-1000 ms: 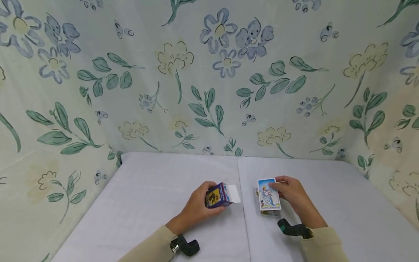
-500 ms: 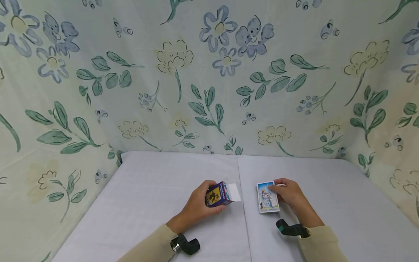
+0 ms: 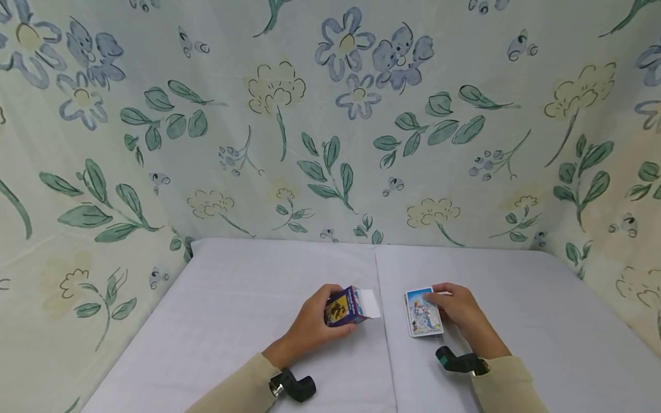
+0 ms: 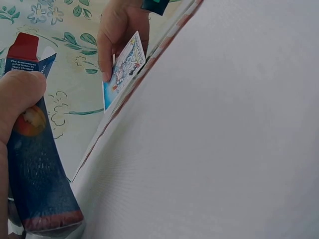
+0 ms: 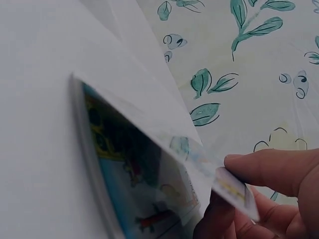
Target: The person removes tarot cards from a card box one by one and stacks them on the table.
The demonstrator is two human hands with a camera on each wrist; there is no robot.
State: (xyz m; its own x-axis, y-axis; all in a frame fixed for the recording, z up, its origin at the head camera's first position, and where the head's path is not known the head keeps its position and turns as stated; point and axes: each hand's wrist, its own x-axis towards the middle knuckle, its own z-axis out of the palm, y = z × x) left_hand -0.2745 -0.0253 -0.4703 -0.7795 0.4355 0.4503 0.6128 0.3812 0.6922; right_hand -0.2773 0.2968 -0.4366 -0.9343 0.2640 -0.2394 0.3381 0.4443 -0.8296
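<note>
My left hand (image 3: 312, 321) grips a dark blue and yellow card box (image 3: 338, 310) from the left side, its white end flap (image 3: 369, 304) standing open toward the right. In the left wrist view, the thumb presses the side of the box (image 4: 37, 159), where small print shows. My right hand (image 3: 461, 312) pinches a picture card (image 3: 424, 315) by its upper right edge, thumb on top. Below that card lies a stack of cards (image 5: 119, 184), mostly covered in the head view. In the right wrist view, the held card (image 5: 234, 194) tilts up from the stack.
A white cloth (image 3: 248, 298) covers the table, with a fold line (image 3: 387, 355) between the hands. Floral fabric (image 3: 310, 132) hangs behind and at both sides. Each wrist wears a black camera mount (image 3: 294, 387).
My right hand has brought the card slightly down and nearer over the stack, so the card beneath that showed at its lower edge is now covered. The left hand and box stay put.
</note>
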